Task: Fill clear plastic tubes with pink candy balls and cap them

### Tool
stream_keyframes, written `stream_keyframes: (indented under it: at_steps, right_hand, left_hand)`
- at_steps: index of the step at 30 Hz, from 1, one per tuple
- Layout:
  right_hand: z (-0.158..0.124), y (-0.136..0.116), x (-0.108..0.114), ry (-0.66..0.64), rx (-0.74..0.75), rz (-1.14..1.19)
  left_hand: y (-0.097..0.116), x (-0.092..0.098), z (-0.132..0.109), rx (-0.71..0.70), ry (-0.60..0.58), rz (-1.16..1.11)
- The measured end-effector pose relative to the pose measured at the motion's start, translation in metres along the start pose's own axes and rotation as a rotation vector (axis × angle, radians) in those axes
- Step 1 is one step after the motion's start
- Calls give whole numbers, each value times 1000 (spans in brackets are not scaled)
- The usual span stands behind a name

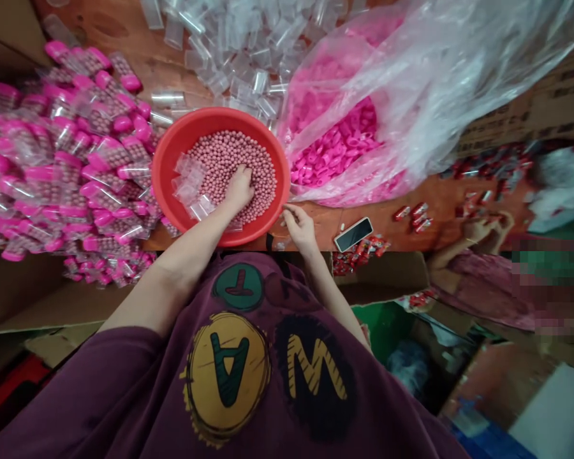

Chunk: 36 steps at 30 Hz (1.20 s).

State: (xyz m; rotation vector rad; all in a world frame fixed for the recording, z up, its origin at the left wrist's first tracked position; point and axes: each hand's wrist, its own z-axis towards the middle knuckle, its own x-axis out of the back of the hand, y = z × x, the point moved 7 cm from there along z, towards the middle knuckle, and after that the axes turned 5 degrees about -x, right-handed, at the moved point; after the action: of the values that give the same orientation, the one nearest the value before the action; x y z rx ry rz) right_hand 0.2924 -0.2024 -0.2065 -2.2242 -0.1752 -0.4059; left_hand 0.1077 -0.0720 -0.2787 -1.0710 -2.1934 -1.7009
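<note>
A red bowl (161,191) holds many small pink beads (263,172) and some clear plastic tubes (189,175) at its left side. Inside it, my left hand (240,188) is down on the beads with its fingers curled together; what they hold is hidden. My right hand (300,228) is just outside the bowl's lower right rim, its thumb and forefinger slightly apart with nothing visible between them. Left of the bowl lies a big pile of bead-filled clear tubes with pink caps (67,172). A clear bag (411,108) with loose pink caps (339,143) lies to the right.
Loose clear tubes (258,51) are heaped behind the bowl on the wooden table (134,32). A phone (354,234) lies by small red items (363,252) near the front edge. Open cardboard boxes (387,274) stand below that edge. Another person's hands (488,228) are at the far right.
</note>
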Motion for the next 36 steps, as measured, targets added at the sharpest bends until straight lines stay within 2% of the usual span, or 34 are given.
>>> stream_keyframes:
  at_steps: [2,4,7,9,13,18,23,28,31,33,36]
  right_hand:
    - [12,5,14,49,26,-38]
    - [32,6,28,122,86,-133]
    - [71,-6,40,238,218,-353]
    - [97,-18,39,272,271,-504]
    - [132,-40,29,207,292,-721]
    - [150,-51,19,132,349,-956]
    - [156,-58,11,26,446,-1076]
    - [151,-72,20,-32,486,-1037]
    - [144,-79,39,-45,452,-918]
    - [135,-81,50,-40,414,-831]
    - [109,-78,46,-71,319,-567]
  left_hand:
    - [-1,4,-2,-12,-38,-42]
    - [0,19,-8,-8,-28,-58]
    - [9,46,-23,-9,33,-103]
    - [17,61,-35,2,56,-246]
    - [28,82,-61,84,73,-618]
    - [35,95,-87,162,32,-916]
    - [44,92,-100,156,-67,-1103]
    - [33,77,-98,291,-153,-1137]
    - [18,65,-93,392,-125,-1089]
    - [5,53,-91,510,-87,-1030]
    - [-8,31,-91,699,-74,-942]
